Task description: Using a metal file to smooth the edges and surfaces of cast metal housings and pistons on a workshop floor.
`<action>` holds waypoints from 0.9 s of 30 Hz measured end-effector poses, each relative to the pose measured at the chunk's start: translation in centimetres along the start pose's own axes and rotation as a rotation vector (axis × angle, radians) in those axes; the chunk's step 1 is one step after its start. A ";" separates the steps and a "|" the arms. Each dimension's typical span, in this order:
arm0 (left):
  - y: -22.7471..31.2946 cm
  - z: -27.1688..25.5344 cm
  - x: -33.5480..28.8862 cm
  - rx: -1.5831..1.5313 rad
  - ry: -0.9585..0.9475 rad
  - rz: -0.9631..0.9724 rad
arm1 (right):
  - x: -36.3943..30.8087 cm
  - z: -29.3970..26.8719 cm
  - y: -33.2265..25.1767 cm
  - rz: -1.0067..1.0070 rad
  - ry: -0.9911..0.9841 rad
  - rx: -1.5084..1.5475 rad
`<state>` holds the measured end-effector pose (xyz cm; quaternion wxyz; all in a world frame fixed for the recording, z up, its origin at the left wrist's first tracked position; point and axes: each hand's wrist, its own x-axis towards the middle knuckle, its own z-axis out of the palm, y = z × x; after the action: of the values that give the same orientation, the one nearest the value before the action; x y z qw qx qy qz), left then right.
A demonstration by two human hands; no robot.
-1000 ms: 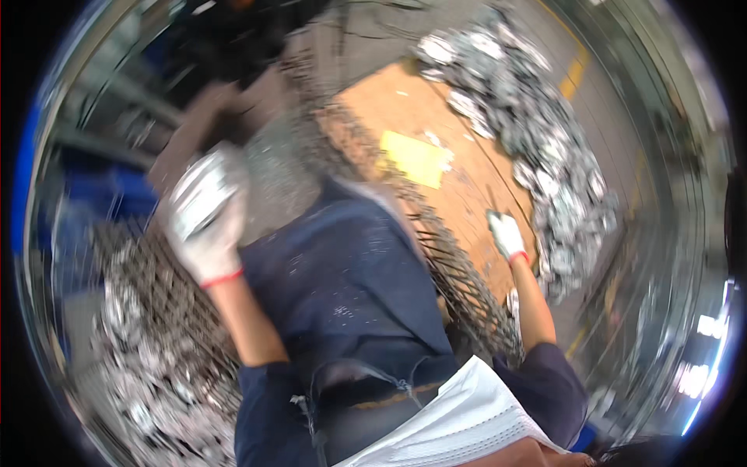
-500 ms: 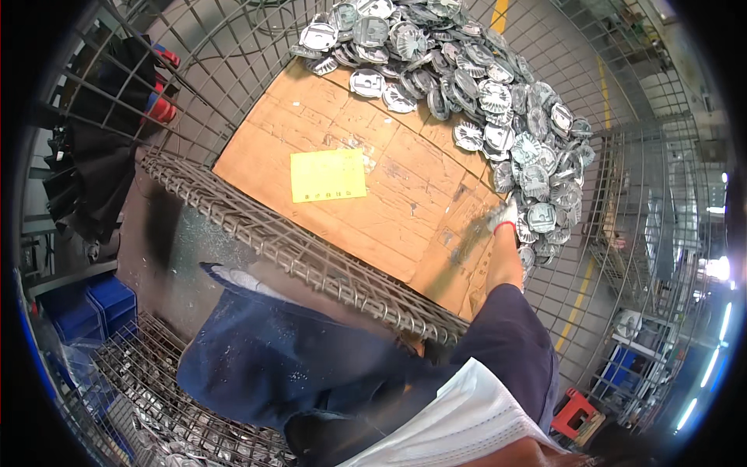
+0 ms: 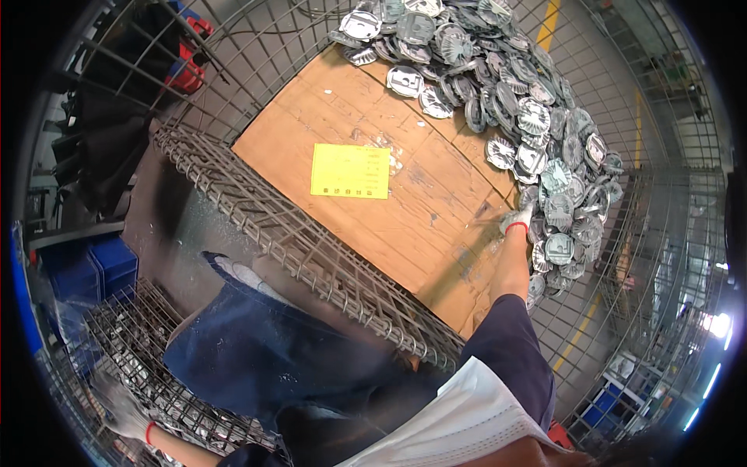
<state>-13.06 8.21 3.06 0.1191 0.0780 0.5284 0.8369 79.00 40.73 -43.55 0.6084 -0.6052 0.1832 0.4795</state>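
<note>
My right hand [image 3: 519,220], in a white glove with a red cuff, reaches to the near edge of a pile of round silver metal castings [image 3: 557,177]. Its fingertips are against the castings, and whether they grip one is not clear. The pile lies on a brown cardboard sheet [image 3: 366,222] inside a wire mesh cage. My left hand [image 3: 124,411], gloved the same way, is at the lower left with fingers stretched out and apart. It is over the edge of a second wire cage [image 3: 136,331] that holds more metal castings, and nothing shows in its grasp.
A yellow paper sheet [image 3: 350,171] lies on the cardboard. The big cage's thick wire rim [image 3: 311,261] runs between my body and the cardboard. Blue bins [image 3: 93,268] stand at the left, and red-and-black objects [image 3: 187,66] are beyond the mesh. A white mask [image 3: 459,420] blocks the lower view.
My left hand has come into view at the lower left. My right hand stays at the pile's edge, moved slightly. The view has shifted, so the cardboard and pile sit further right.
</note>
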 end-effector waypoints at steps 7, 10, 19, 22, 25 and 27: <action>-0.7 -1.4 2.0 -0.048 -0.092 -0.035 | -5.8 2.5 2.4 -0.463 0.779 -0.758; -1.3 -1.3 1.0 -0.112 -0.030 -0.027 | -8.3 2.5 5.5 -0.673 0.500 -0.855; -0.1 0.8 1.5 0.044 0.029 -0.004 | -8.5 7.2 -3.0 -0.872 0.546 -2.022; 1.2 -2.0 4.5 -0.219 -0.942 -0.367 | -9.3 6.7 -4.6 -0.873 0.556 -2.099; 1.5 -4.4 5.8 -0.214 -0.347 -0.197 | -11.3 5.8 -4.9 -0.895 0.453 -2.078; 0.6 -4.0 5.4 -0.259 -0.397 -0.184 | -13.2 5.9 -5.5 -0.889 0.426 -2.074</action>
<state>-19.30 6.03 1.87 0.3052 0.1763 0.3879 0.8517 75.07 42.38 -28.74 -0.1109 -0.8953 -0.4304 0.0304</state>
